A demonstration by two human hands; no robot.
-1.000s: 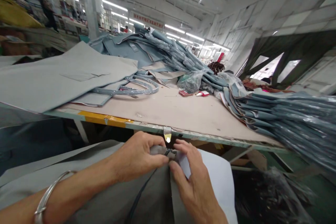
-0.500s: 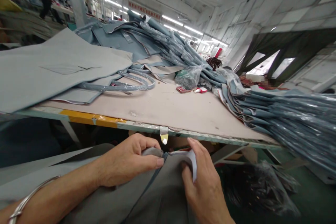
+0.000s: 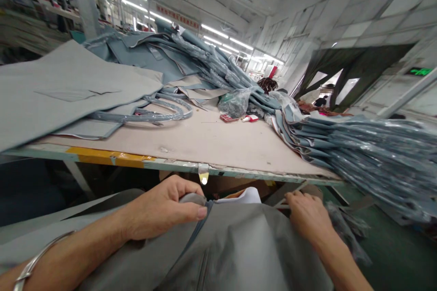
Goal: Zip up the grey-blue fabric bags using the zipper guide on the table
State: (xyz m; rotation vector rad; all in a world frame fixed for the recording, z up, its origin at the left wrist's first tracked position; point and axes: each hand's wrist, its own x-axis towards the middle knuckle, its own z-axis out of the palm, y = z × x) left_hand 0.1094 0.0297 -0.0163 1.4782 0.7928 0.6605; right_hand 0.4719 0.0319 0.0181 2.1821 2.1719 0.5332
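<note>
A large grey fabric piece [image 3: 246,245] drapes across my lap, below the table's front edge. A dark blue-grey strip [image 3: 196,232] runs along a seam in it. My left hand [image 3: 170,207], with a silver bangle at the wrist, pinches the fabric's upper edge between thumb and fingers beside that strip. Off to the right, my right hand [image 3: 309,213] is closed at the fabric's right side, its fingertips partly hidden. Between the hands, a white layer [image 3: 251,195] with a tan edge sticks up behind the grey fabric.
The table [image 3: 218,145] carries grey panels [image 3: 75,77] at left, plastic-wrapped blue-grey tubing [image 3: 153,113], a clear bag [image 3: 235,102], a red box [image 3: 228,118] and a red-and-white bottle [image 3: 250,118]. Wrapped blue-grey bundles [image 3: 372,154] overhang its right end. Yellow tape [image 3: 109,157] covers part of the edge.
My right hand has moved right, away from the white layer, and the grey fabric now spreads wider between my hands. My left hand keeps its pinch. The view has shifted slightly right.
</note>
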